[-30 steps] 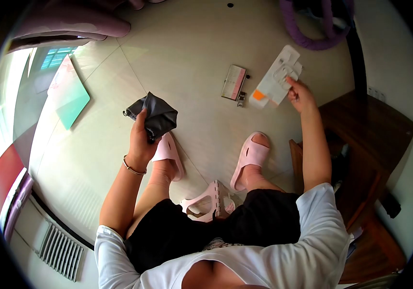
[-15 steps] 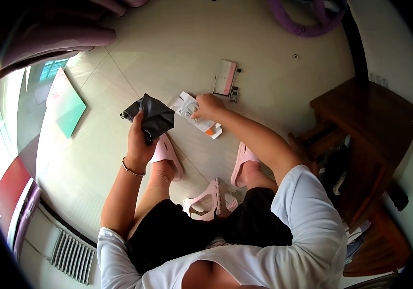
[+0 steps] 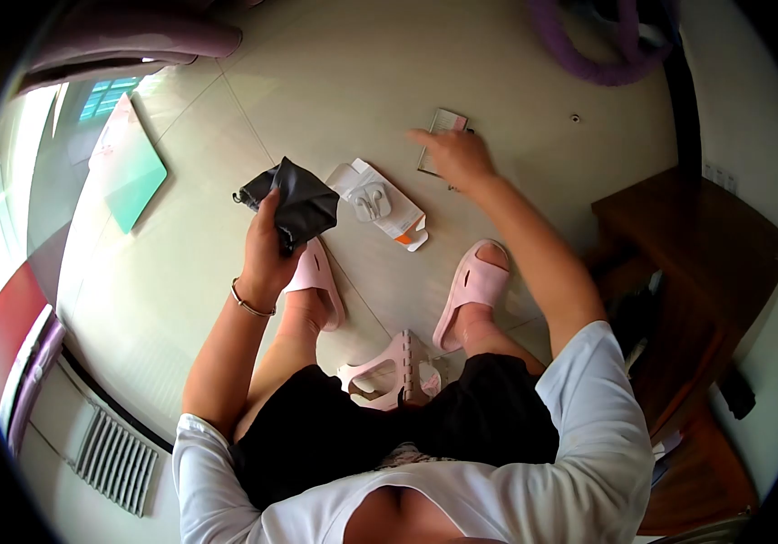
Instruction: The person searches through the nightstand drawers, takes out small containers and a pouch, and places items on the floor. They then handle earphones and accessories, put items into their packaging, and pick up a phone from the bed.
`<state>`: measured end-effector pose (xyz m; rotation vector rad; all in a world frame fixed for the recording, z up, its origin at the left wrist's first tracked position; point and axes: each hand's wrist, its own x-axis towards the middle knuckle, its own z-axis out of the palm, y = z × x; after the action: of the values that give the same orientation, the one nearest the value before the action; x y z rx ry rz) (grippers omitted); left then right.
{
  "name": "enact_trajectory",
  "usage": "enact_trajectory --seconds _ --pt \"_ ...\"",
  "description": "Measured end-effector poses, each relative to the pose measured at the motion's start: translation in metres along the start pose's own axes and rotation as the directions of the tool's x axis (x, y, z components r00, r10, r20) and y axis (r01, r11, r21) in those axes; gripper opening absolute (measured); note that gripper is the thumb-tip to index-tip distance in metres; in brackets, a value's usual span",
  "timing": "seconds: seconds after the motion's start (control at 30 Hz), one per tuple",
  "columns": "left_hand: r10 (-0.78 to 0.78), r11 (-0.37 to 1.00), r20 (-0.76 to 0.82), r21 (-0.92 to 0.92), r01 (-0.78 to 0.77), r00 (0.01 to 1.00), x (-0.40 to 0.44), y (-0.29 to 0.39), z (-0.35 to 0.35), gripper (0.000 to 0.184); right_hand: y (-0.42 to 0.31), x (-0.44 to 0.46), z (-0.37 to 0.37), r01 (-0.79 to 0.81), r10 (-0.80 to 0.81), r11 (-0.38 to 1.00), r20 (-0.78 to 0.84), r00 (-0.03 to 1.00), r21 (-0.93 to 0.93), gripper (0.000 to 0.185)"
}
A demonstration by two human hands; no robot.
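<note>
A black drawstring pouch (image 3: 296, 201) is gripped in my left hand (image 3: 267, 243), the thumb lying across its front. My right hand (image 3: 461, 159) hovers at the flat rectangular case (image 3: 444, 121) with a pink part, covering much of it; a finger points left and nothing shows in the grasp. Between the hands on the floor lies an opened white box (image 3: 395, 213) with an orange end. White wired earphones (image 3: 371, 200) in a clear holder rest at its left side.
Pink slippers (image 3: 478, 288) are on my feet, with a pink folding stool (image 3: 400, 367) beneath me. A green-and-white folder-like sheet (image 3: 135, 177) lies at the left. Wooden furniture (image 3: 693, 245) stands at the right. A small round object (image 3: 575, 118) sits farther off on the floor.
My right hand has left the earphones and white box and moved up and right to the flat case. The left hand still holds the pouch. The whole view has shifted slightly.
</note>
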<state>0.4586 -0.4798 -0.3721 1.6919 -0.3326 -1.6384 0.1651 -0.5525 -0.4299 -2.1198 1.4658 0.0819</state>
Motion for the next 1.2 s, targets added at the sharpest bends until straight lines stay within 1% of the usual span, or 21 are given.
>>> enact_trajectory --seconds 0.03,0.1,0.13,0.2,0.23,0.33,0.4,0.43,0.53,0.6,0.63,0.67,0.7,0.73,0.87,0.93,1.07,1.1,1.13,1.17,1.2 --pt "-0.022 0.999 0.0 -0.024 0.022 1.0 -0.003 0.005 0.003 0.032 0.009 0.006 -0.01 0.011 -0.011 1.0 0.006 1.0 -0.003 0.04" --pt "-0.127 0.984 0.025 -0.127 0.129 0.992 -0.011 0.017 0.013 0.031 0.021 0.017 -0.026 0.2 -0.132 0.95 0.271 0.954 -0.241 0.04" --pt "-0.125 0.983 0.021 -0.132 0.127 0.992 -0.013 0.023 0.014 0.031 0.023 0.021 -0.027 0.207 -0.138 0.948 0.273 0.952 -0.242 0.04" --pt "-0.233 0.947 0.065 -0.211 0.242 0.97 -0.016 0.03 0.015 0.03 0.025 0.028 -0.025 0.37 -0.276 0.861 0.289 0.917 -0.35 0.017" --pt "-0.233 0.947 0.061 -0.213 0.241 0.97 -0.015 0.026 0.012 0.03 0.026 0.03 -0.024 0.374 -0.28 0.859 0.291 0.915 -0.348 0.017" --pt "-0.085 0.995 -0.003 -0.043 0.085 0.996 -0.012 0.023 0.009 0.029 0.03 0.034 -0.025 0.461 -0.356 0.795 0.311 0.881 -0.395 0.012" --pt "-0.259 0.938 0.068 -0.223 0.267 0.964 -0.015 0.032 0.009 0.03 0.035 0.034 -0.029 0.464 -0.375 0.79 0.282 0.883 -0.401 0.009" --pt "-0.26 0.937 0.066 -0.224 0.268 0.963 -0.016 0.034 0.011 0.03 0.037 0.034 -0.03 0.466 -0.377 0.789 0.284 0.882 -0.4 0.009" --pt "-0.274 0.931 0.018 -0.246 0.27 0.962 -0.011 0.026 0.006 0.031 0.038 0.035 -0.035 0.356 -0.282 0.833 0.23 0.932 -0.424 0.005" --pt "-0.101 0.993 0.041 -0.063 0.103 0.994 0.0 0.009 -0.011 0.032 0.035 0.033 -0.039 0.18 -0.145 0.933 0.135 0.98 -0.31 0.02" --pt "-0.043 0.999 0.052 -0.002 0.043 0.998 -0.003 0.015 -0.007 0.032 0.024 0.031 -0.047 0.182 -0.147 0.933 0.135 0.98 -0.31 0.02" --pt "-0.171 0.976 0.052 -0.127 0.177 0.984 -0.007 0.023 -0.002 0.032 0.01 0.026 -0.054 -0.009 0.02 0.994 0.107 0.994 -0.106 0.027" --pt "-0.296 0.919 0.068 -0.251 0.303 0.953 -0.011 0.03 0.003 0.033 0.001 0.021 -0.059 -0.2 0.188 0.974 0.117 0.975 0.104 0.035" --pt "-0.295 0.918 0.064 -0.257 0.301 0.953 -0.01 0.028 0.0 0.033 0.0 0.016 -0.048 -0.27 0.211 0.917 0.217 0.953 0.293 0.046" --pt "-0.321 0.913 0.039 -0.253 0.32 0.946 -0.007 0.025 -0.005 0.035 -0.012 -0.02 -0.002 -0.276 0.144 0.882 0.339 0.93 0.382 0.045" --pt "-0.333 0.911 0.006 -0.257 0.323 0.943 -0.009 0.023 -0.001 0.035 -0.013 -0.03 0.008 -0.41 0.301 0.873 0.371 0.878 0.264 0.044" --pt "-0.369 0.93 -0.014 -0.009 0.369 0.929 -0.004 -0.024 -0.008 0.033 -0.017 -0.036 0.037 -0.287 0.176 0.921 0.377 0.909 0.262 0.041" --pt "-0.352 0.932 -0.022 0.091 0.352 0.936 -0.002 -0.036 -0.012 0.034 -0.021 -0.035 0.038 -0.285 0.173 0.921 0.379 0.909 0.265 0.041" --pt "-0.371 0.911 -0.111 0.151 0.384 0.922 -0.012 -0.028 0.005 0.034 -0.025 -0.033 0.038 -0.293 0.194 0.922 0.355 0.915 0.252 0.041" --pt "-0.366 0.901 -0.123 0.203 0.384 0.922 0.007 -0.067 -0.016 0.037 -0.029 -0.029 0.038 -0.301 0.215 0.923 0.329 0.92 0.239 0.042" --pt "-0.399 0.876 -0.113 0.247 0.415 0.91 0.007 -0.067 -0.013 0.038 -0.032 -0.026 0.035 -0.299 0.212 0.923 0.329 0.92 0.243 0.042"
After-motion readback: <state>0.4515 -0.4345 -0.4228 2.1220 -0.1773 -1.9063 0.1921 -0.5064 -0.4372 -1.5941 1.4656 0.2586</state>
